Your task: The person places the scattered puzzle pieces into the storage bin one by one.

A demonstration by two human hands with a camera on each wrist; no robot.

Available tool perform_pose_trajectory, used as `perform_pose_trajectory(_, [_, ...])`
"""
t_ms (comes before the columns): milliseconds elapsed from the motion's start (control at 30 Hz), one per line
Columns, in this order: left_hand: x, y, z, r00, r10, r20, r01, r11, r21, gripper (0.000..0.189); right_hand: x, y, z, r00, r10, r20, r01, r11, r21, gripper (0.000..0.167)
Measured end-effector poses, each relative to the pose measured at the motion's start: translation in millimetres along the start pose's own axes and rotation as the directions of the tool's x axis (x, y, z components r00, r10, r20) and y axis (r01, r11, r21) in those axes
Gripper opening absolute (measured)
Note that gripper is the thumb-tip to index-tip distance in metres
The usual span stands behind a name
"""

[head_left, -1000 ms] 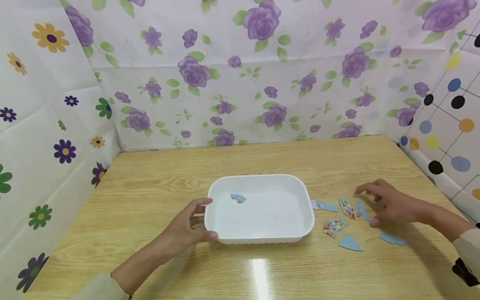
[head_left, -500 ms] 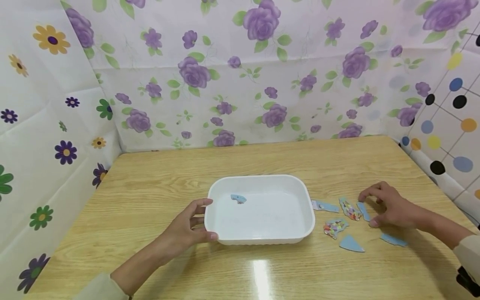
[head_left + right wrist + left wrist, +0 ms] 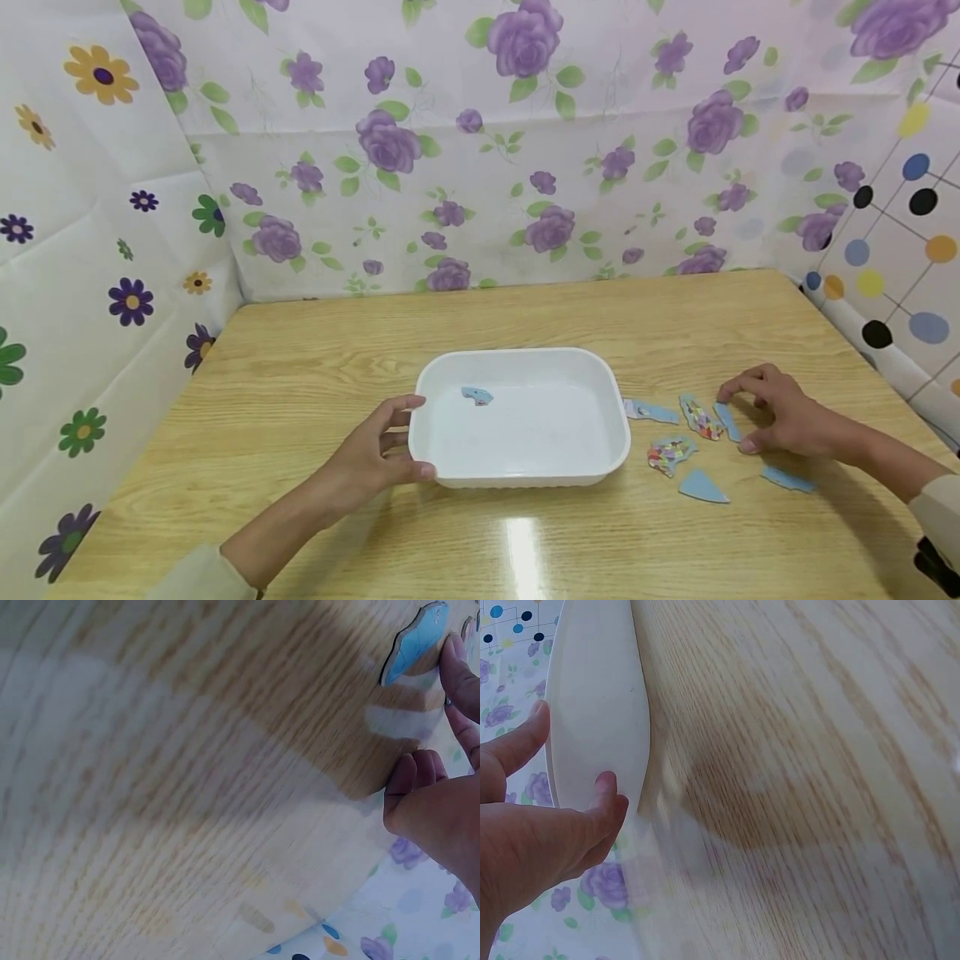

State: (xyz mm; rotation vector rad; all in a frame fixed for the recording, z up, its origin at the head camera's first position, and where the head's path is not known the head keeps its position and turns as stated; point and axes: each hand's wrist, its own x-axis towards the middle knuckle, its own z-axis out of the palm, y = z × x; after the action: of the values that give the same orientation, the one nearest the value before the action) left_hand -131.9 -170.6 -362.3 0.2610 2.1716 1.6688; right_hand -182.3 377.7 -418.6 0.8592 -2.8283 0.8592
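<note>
My left hand point(image 3: 375, 454) holds the left end of a white plastic tray point(image 3: 525, 481), thumb on the near wall and fingers at the left rim. In the left wrist view, the fingertips touch the tray's outer wall point(image 3: 600, 697). One small blue puzzle piece point(image 3: 477, 396) lies inside the tray. To the right of it, my right hand point(image 3: 783, 417) pinches a narrow blue puzzle piece point(image 3: 727, 422) lengthwise between thumb and forefinger, down at the table. Beside that piece lies a multicoloured puzzle piece point(image 3: 701, 418). The right wrist view shows another blue piece point(image 3: 416, 641) near the thumb.
More puzzle pieces lie on the wooden table point(image 3: 322, 358): a long blue one point(image 3: 652, 412) by the tray's right wall, a colourful one point(image 3: 670, 454), a blue wedge point(image 3: 702, 486) and a blue strip point(image 3: 787, 479). Flowered sheets point(image 3: 465, 167) stand behind and at the left.
My right hand has lowered and its thumb and forefinger have closed on the ends of the narrow blue puzzle piece. The left hand and the tray stay in place.
</note>
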Motion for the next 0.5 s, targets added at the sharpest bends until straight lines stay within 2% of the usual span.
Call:
perform_pose_trajectory(167, [0.4, -0.7, 0.3, 1.000, -0.005, -0.004, 0.005, 1.000, 0.002, 0.086, -0.1, -0.9, 0.4, 0.999, 0.041, 0.015, -0.041, 0.999, -0.001, 0.054])
perform_pose_trajectory(500, [0.2, 0.5, -0.3, 1.000, -0.004, -0.015, 0.004, 1.000, 0.008, 0.085, 2.8, -3.8, -8.7, 0.996, 0.062, 0.061, -0.063, 0.998, 0.024, 0.051])
